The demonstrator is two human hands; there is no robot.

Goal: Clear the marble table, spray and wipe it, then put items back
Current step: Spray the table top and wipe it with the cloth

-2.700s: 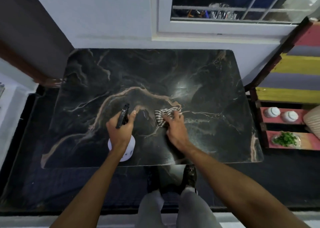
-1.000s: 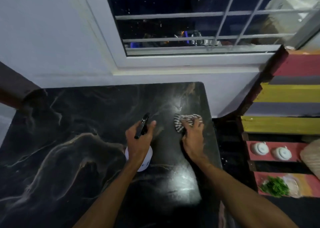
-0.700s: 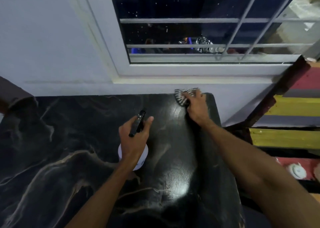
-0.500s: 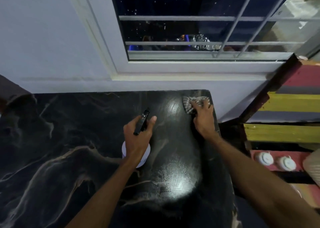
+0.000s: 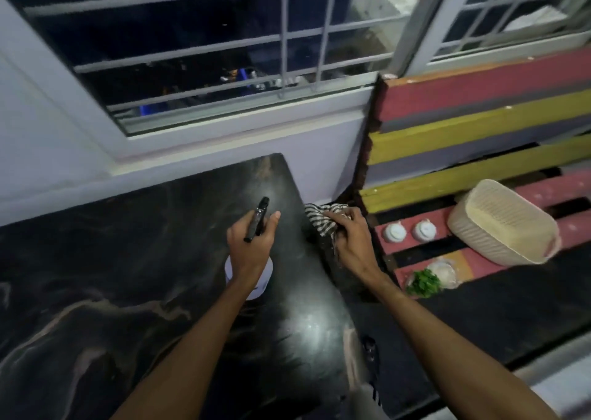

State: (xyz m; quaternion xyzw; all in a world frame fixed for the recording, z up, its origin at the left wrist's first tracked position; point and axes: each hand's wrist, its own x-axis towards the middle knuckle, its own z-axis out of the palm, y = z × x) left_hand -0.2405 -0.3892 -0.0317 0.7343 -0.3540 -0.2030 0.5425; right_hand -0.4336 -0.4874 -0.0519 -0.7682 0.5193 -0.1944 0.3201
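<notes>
Marble surface, bare and glossy, with its long axis running to the left of both hands. Left hand wraps a spray bottle above it. Right hand (the nearer to the right edge) clutches a striped cloth just past that edge.

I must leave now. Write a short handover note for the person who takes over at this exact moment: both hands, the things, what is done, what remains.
Left hand: grips the spray bottle, held over the marble table.
Right hand: holds the striped cloth at the table's right edge, partly off it.
Done: the visible tabletop is bare and shiny near the right side.
Left: finish wiping, then bring back the items from the pallet bench: two white jars, the woven basket, the plate with greens.
</notes>
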